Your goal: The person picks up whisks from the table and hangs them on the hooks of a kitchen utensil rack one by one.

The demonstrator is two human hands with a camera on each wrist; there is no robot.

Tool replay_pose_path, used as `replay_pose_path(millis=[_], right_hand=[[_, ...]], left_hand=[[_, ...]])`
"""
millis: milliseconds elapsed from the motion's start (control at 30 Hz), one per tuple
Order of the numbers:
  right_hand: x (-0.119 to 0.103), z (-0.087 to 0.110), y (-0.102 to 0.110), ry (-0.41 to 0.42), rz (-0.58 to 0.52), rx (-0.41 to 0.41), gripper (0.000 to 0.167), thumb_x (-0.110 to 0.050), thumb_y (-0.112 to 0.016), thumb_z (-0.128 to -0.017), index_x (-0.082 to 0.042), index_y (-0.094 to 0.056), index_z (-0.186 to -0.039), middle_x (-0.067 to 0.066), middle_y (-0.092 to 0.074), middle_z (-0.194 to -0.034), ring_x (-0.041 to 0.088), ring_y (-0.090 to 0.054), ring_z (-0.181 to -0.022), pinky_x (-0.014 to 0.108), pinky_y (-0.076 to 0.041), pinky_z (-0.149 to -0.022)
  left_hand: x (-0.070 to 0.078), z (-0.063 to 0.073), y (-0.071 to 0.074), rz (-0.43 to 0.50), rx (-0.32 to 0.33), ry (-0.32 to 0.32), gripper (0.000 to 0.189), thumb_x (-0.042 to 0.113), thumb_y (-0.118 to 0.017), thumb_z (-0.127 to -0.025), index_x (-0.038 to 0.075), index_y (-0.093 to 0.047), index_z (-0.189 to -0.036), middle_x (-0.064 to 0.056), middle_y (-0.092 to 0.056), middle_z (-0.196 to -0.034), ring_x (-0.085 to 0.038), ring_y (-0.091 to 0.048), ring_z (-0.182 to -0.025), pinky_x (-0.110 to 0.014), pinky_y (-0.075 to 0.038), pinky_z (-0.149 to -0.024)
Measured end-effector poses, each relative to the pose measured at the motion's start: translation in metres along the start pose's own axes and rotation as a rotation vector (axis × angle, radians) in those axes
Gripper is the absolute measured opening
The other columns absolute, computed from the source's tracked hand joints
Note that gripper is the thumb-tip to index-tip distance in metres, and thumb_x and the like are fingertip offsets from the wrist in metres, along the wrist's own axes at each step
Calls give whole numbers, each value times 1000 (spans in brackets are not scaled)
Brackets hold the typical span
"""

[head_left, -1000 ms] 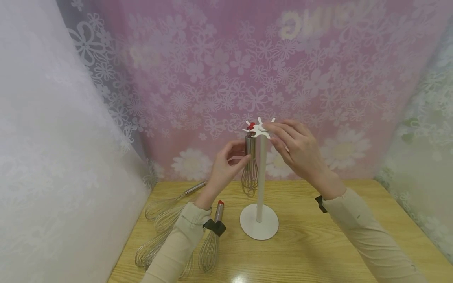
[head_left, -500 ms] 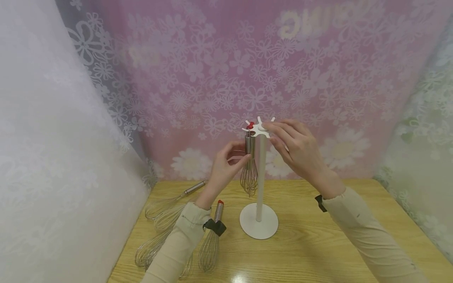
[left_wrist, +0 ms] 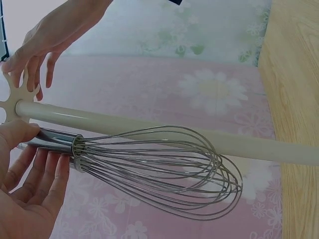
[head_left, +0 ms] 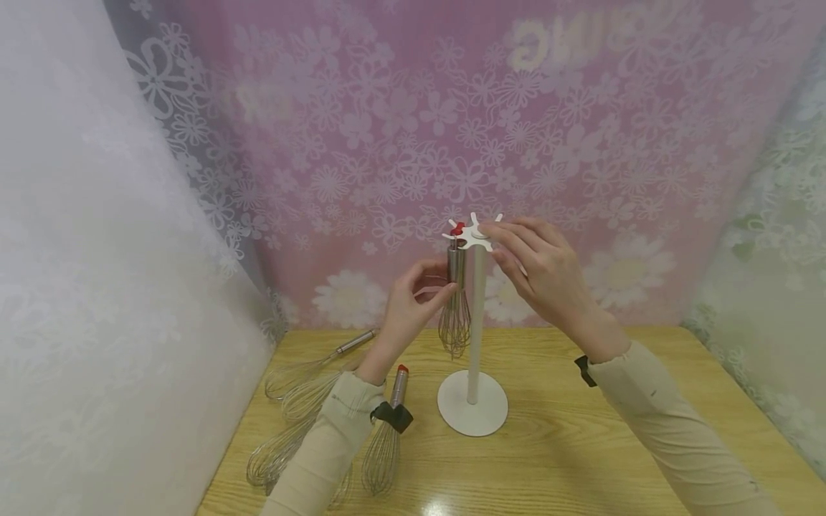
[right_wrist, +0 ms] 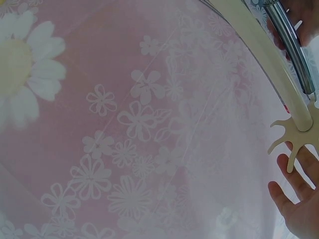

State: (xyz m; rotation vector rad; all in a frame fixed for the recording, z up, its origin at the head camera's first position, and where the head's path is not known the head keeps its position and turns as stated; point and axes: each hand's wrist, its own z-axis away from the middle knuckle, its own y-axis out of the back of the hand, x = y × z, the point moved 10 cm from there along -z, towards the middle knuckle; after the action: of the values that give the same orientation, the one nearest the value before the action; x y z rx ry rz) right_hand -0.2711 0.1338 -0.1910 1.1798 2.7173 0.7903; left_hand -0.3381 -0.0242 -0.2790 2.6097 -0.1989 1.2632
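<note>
My left hand (head_left: 416, 290) pinches the steel handle of a whisk (left_wrist: 52, 139) between thumb and fingers. This whisk hangs with its wires down, its top end right at the prongs of a white stand (head_left: 476, 322). A second whisk hangs close behind it, their wire loops overlapping in the left wrist view. A red piece (head_left: 457, 229) shows among the prongs there. My right hand (head_left: 538, 265) rests its fingertips on the stand's pronged top (right_wrist: 294, 132), fingers extended and no whisk in them.
Several whisks lie on the wooden table (head_left: 568, 444) at the left, partly under the left sleeve. One red-tipped whisk (head_left: 381, 459) lies nearest the stand's round base (head_left: 473, 423). A pink flowered cloth (head_left: 361, 143) closes off the back.
</note>
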Motion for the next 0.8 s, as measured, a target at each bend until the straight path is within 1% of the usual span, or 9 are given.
replay_pose_path(millis=[133, 333, 433, 600, 800], right_hand=[[0, -1, 0, 0, 6, 0, 49, -41, -36, -111, -8, -67, -130, 15, -72, -116, 39, -61, -112, 50, -47, -103], [-1, -2, -1, 3, 13, 6, 49, -42, -37, -111, -8, -68, -128, 15, -73, -116, 39, -61, -111, 50, -48, -102], [-1, -2, 0, 2, 12, 13, 49, -42, -38, -110, -8, -69, -127, 14, -73, -115, 39, -61, -110, 50, -48, -101], [-1, -3, 0, -4, 12, 16, 48, -43, -40, -110, -8, -69, -126, 14, -73, -113, 38, -61, -108, 50, -48, -100], [-2, -4, -1, -14, 25, 8, 48, -44, -41, -109, -7, -69, -125, 13, -73, -110, 37, -61, -104, 49, -49, -97]], left_hand=[[-2, 2, 1, -1, 3, 2, 31, 5, -72, -94, -1, -64, -124, -18, -68, -118, -31, -68, -103, -38, -61, -89], [-5, 6, 4, -5, 8, 12, 31, 6, -71, -95, 0, -64, -125, -17, -68, -120, -31, -68, -105, -46, -59, -91], [-6, 7, 7, -17, 16, 11, 31, 7, -70, -96, 0, -64, -126, -17, -68, -120, -32, -68, -106, -43, -60, -91], [-9, 10, 13, -18, 43, 7, 30, 7, -68, -97, -4, -63, -125, -21, -68, -119, -38, -67, -106, -41, -60, -89], [-20, 18, 21, -2, 82, 33, 28, 2, -66, -97, -7, -62, -124, -24, -67, -118, -42, -66, -104, -38, -62, -85]])
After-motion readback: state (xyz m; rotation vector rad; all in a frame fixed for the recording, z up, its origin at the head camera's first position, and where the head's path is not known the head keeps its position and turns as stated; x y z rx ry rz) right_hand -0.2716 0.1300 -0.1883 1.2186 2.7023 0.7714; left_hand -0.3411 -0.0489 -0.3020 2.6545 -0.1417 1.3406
